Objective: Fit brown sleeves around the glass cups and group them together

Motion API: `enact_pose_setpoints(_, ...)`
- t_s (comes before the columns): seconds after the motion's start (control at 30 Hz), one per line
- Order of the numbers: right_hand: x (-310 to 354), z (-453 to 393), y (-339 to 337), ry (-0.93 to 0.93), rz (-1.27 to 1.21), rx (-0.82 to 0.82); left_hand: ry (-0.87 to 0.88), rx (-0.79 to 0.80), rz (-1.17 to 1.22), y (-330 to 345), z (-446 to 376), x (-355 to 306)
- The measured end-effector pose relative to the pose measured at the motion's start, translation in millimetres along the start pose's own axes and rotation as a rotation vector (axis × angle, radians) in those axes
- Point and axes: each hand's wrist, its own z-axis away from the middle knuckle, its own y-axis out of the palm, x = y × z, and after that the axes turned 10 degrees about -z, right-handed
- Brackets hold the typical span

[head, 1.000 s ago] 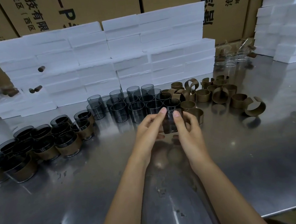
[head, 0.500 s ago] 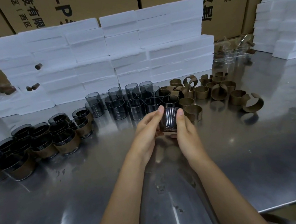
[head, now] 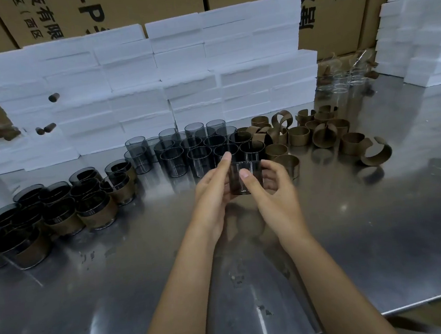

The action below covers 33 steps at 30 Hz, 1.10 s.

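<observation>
A dark smoked glass cup [head: 235, 176] is held just above the steel table between both hands. My left hand [head: 212, 194] grips its left side, index finger stretched up past the rim. My right hand [head: 273, 191] grips its right side, thumb pressed on the front wall. Whether a sleeve is on this cup I cannot tell. Behind it stand several bare dark cups [head: 175, 160]. Loose brown sleeves [head: 322, 134] lie to the right. Cups wearing brown sleeves [head: 64, 216] are grouped at the left.
White foam blocks [head: 150, 79] are stacked along the back, with more [head: 423, 36] at the right. Clear glass cups [head: 341, 86] stand at the back right. Cardboard boxes [head: 115, 6] line the wall. The steel table's front edge [head: 418, 301] runs at lower right.
The cup in my hands has come a little nearer and lower. My right thumb has shifted onto the cup's front wall and my right fingers have spread.
</observation>
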Motion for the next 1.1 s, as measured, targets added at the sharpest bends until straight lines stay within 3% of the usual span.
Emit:
enact_pose_setpoints(0.17, 3, 4, 1, 0.037, -0.009, 0.102, -0.020, 0.110, 0.048, 5, 5, -4)
enact_pose_setpoints(0.43, 0, 2, 0, 0.060, -0.028, 0.069, -0.039, 0.136, -0.032, 5, 2, 0)
enact_pose_setpoints(0.77, -2, -1, -2, 0.075, -0.002, -0.051, 0.118, -0.050, -0.142, 1, -3, 7)
enact_pose_setpoints(0.93, 2, -2, -1, 0.074, -0.072, -0.091, 0.093, -0.049, -0.107, 0, -5, 6)
enact_pose_setpoints(1.1, 8, 2, 2, 0.123, -0.086, 0.050, 0.027, 0.066, 0.021, 1, -1, 1)
